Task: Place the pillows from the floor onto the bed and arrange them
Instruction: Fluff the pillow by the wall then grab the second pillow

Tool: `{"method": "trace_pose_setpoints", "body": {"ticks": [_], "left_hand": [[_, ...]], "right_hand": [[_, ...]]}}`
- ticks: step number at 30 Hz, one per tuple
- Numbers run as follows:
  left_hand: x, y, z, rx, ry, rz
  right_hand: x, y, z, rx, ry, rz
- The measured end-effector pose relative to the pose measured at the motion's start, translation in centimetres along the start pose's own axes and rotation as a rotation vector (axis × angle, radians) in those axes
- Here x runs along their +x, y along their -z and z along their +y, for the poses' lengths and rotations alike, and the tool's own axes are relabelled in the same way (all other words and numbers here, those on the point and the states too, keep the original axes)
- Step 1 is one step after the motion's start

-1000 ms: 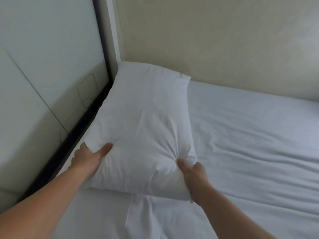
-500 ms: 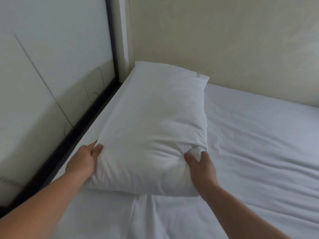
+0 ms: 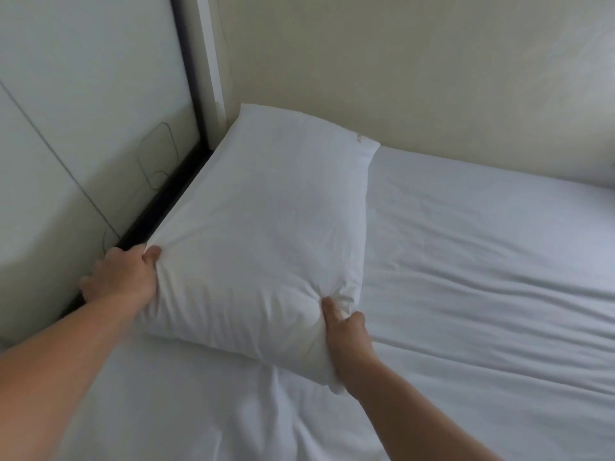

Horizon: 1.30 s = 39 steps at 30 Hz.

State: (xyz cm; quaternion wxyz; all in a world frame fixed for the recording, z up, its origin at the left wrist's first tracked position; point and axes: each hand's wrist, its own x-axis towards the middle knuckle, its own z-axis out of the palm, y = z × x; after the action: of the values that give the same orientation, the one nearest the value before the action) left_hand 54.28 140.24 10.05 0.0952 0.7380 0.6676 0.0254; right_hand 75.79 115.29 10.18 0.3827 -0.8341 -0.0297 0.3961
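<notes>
One white pillow (image 3: 266, 227) lies on the bed (image 3: 482, 277) with its far end tucked into the corner where headboard and wall meet. My left hand (image 3: 121, 279) pinches the pillow's near left corner, right beside the dark bed frame. My right hand (image 3: 347, 341) clutches the near right corner, bunching the fabric there. Both forearms reach in from the bottom of the view. No other pillow shows in this view.
A pale padded headboard (image 3: 83, 128) with a dark frame strip (image 3: 159, 207) runs along the left. A cream wall (image 3: 416, 78) borders the bed's far side. The white sheet spreads wrinkled to the right and toward me.
My left hand slid from the pillow's front edge out to its left corner. The pillow has turned slightly, and its near right corner now sits closer to me in my right hand.
</notes>
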Motion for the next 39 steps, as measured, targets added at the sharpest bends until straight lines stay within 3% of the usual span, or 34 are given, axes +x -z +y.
{"method": "trace_pose_setpoints", "body": {"ticks": [2,4,6,7,9,12,15,18,21,24,27,32,36,39], "left_hand": [[-0.5,0.3,0.8,0.018,0.024,0.018],[-1.7,0.6,3.3,-0.024,-0.112,0.129],[-4.0,0.2,6.7,-0.012,-0.418,0.143],[-5.5,-0.8,7.8,0.034,-0.544,0.07],[-8.1,-3.2,7.6,0.155,-0.573,-0.124],[-10.9,-4.6,3.7,0.187,-0.371,-0.261],[-14.1,-2.5,3.0,0.196,-0.253,-0.209],[-21.0,-0.1,6.4,0.1,-0.404,-0.147],[-30.8,0.2,9.4,-0.058,-0.608,-0.346],[-39.0,-0.8,10.4,-0.053,-0.547,-0.656],[-43.7,-2.3,9.8,-0.064,-0.467,-0.804],[-48.0,-2.3,7.3,-0.132,-0.38,-0.71],[-50.0,-1.1,4.5,-0.244,-0.261,-0.711],[-51.4,-0.9,3.3,-0.457,-0.19,-0.702]], "right_hand": [[0.1,0.8,0.0,-0.242,0.12,0.14],[-0.2,1.0,-0.4,-0.526,0.474,0.341],[-0.5,0.1,-0.6,-0.73,0.82,0.271],[-0.6,-0.2,-0.1,-0.814,0.862,0.163],[-0.6,0.5,2.4,-0.911,0.673,0.001],[-1.3,5.6,7.8,-1.039,0.352,-0.033],[-3.9,11.5,11.1,-0.955,0.317,0.052],[-7.2,17.1,13.3,-0.934,0.32,0.103],[-10.3,23.2,16.8,-0.941,0.221,0.126],[-13.6,29.3,21.2,-0.94,0.143,0.13],[-16.9,34.1,25.5,-0.904,0.113,0.153],[-21.9,38.5,33.7,-0.822,0.104,0.099],[-22.3,38.7,37.1,-0.77,0.082,0.19],[-20.8,37.1,37.4,-0.821,0.136,0.247]]}}
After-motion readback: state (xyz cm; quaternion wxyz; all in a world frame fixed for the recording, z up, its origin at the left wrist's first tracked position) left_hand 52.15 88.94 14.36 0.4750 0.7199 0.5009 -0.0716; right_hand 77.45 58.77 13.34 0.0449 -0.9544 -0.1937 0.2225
